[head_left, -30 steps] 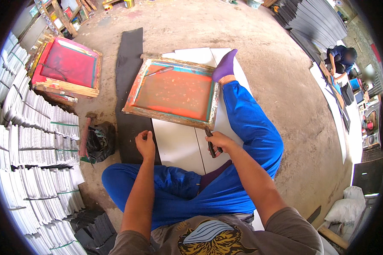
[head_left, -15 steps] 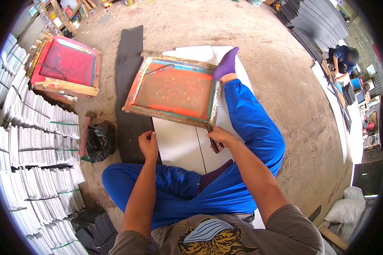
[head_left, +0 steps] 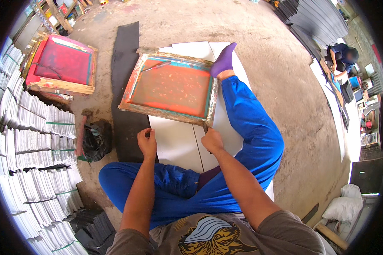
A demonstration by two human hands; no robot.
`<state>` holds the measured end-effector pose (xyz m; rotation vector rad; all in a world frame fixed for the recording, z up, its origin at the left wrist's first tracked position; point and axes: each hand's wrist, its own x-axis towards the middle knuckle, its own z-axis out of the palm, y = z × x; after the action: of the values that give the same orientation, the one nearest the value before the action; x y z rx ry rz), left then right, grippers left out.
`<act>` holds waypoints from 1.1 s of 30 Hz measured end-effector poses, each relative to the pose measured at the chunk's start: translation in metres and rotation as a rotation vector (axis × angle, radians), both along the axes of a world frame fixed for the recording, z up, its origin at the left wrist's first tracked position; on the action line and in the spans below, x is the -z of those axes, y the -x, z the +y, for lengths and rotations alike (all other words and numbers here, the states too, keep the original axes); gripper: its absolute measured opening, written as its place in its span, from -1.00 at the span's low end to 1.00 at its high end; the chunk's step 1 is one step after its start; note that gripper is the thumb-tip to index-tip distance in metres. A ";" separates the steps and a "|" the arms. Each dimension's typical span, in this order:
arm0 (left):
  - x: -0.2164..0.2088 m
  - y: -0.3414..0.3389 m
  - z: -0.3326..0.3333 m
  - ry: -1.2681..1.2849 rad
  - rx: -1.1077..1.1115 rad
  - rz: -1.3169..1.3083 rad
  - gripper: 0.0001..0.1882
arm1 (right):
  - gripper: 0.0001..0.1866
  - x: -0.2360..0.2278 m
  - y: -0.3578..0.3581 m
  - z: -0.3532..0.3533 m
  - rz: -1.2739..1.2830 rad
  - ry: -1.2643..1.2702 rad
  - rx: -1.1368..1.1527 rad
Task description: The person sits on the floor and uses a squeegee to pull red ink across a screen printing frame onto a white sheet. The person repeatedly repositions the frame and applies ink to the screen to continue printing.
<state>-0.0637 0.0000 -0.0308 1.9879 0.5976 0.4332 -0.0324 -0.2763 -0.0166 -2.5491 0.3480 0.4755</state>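
Note:
A wooden screen-printing frame (head_left: pixel 164 115) with orange-stained mesh lies on white sheets (head_left: pixel 174 136), tilted slightly clockwise. On its upper left part rests a screwdriver (head_left: pixel 156 66). My right hand (head_left: pixel 212 140) is closed around dark-handled pliers (head_left: pixel 205 127), whose jaws meet the near right corner of the frame. Most of the pliers is hidden by my fist. My left hand (head_left: pixel 147 142) hovers just below the frame's near edge, fingers curled; whatever they hold is too small to name. My purple-socked foot (head_left: pixel 224 60) presses against the frame's far right corner.
A second frame with red mesh (head_left: pixel 64 61) lies at left. Tied stacks of white sheets (head_left: pixel 34 142) line the left side, with a black bag (head_left: pixel 98 139) beside them. Beneath the left edge runs a black strip (head_left: pixel 124 63). Another person (head_left: pixel 344 57) works at far right.
My right hand has turned and moved slightly up and left, so the plier handles, plain before, are now mostly covered. My left hand stays nearly in place. The whole view has shifted slightly.

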 end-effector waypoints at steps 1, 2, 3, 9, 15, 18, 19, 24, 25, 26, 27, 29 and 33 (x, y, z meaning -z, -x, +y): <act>0.003 0.001 0.002 -0.037 0.011 0.009 -0.75 | -0.72 0.002 0.005 0.004 -0.047 0.012 0.011; 0.006 0.003 0.005 -0.075 0.023 0.017 -0.75 | -0.72 0.005 0.009 0.008 -0.093 0.025 0.023; 0.006 0.003 0.007 -0.115 0.033 0.024 -0.75 | -0.72 0.004 0.011 0.014 -0.142 0.034 0.033; 0.010 0.003 0.004 0.034 0.021 -0.017 -0.72 | -0.68 0.003 0.018 0.012 -0.087 -0.047 0.083; 0.000 0.004 -0.018 0.548 0.319 0.302 -0.68 | -0.63 -0.017 0.034 0.026 0.062 -0.260 -0.113; -0.016 0.011 -0.038 0.734 0.457 0.410 -0.62 | -0.72 -0.039 0.040 0.046 0.270 -0.496 -0.168; -0.016 0.013 -0.039 0.723 0.453 0.409 -0.60 | -0.75 -0.047 0.041 0.049 0.349 -0.592 -0.167; -0.006 0.019 -0.033 0.689 0.374 0.433 -0.57 | -0.75 -0.027 0.021 0.015 0.409 -0.642 -0.003; -0.006 0.020 -0.030 0.666 0.366 0.443 -0.55 | -0.69 -0.039 0.011 0.003 0.396 -0.555 -0.102; -0.007 0.017 -0.030 0.645 0.365 0.452 -0.54 | -0.70 -0.042 0.003 -0.010 0.431 -0.487 -0.129; -0.008 0.014 -0.030 0.625 0.365 0.460 -0.52 | -0.71 -0.045 -0.005 -0.021 0.464 -0.419 -0.156; -0.004 0.012 -0.031 0.635 0.379 0.440 -0.53 | -0.72 -0.057 -0.016 -0.032 0.508 -0.432 -0.113; -0.003 0.011 -0.034 0.646 0.396 0.437 -0.53 | -0.72 -0.062 -0.039 -0.043 0.588 -0.326 -0.119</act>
<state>-0.0748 -0.0341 -0.0279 1.5098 0.5053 -0.4087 0.0069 -0.3196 0.0451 -2.0796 0.2930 1.2252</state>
